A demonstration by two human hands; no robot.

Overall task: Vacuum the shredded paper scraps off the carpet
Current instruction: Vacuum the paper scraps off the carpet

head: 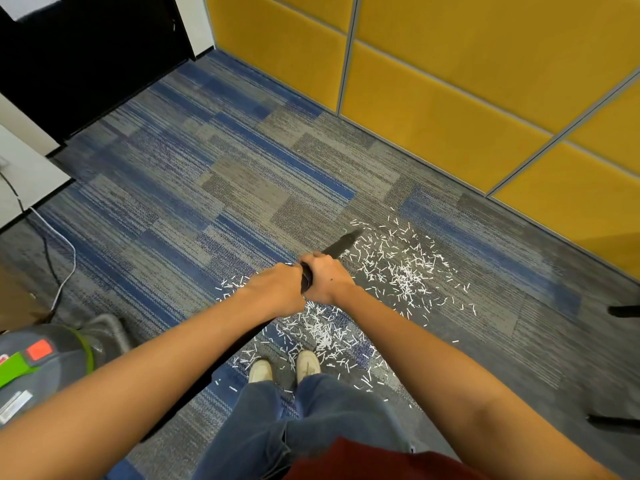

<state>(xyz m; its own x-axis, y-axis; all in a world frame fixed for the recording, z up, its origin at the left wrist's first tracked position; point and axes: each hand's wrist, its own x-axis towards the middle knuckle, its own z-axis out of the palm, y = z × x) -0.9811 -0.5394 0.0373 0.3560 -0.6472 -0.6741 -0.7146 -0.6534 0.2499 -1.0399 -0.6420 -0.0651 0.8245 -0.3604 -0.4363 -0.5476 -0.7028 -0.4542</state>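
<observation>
A: Obs. Both grips are clamped round the black nozzle tube (341, 245). The left grip (277, 289) sits rearward, the right grip (325, 277) just ahead of it, and the two touch

B: Long axis?

A: It runs from the grips toward 1 o'clock. The mouth is low over the carpet (207, 188); whether it makes contact is too blurred to tell

B: Where is the paper from the mouth?

A: The densest paper scraps (408, 275) lie at 4 o'clock of the mouth, right of the tube. A second patch lies at 6 o'clock of the grips, just ahead of the shoes (284, 368)

B: Judgement?

A: Most of the scraps are not yet lifted. The next sweep likely swings the tip clockwise, with the right grip, nearer the mouth, steering and the left as pivot
</observation>
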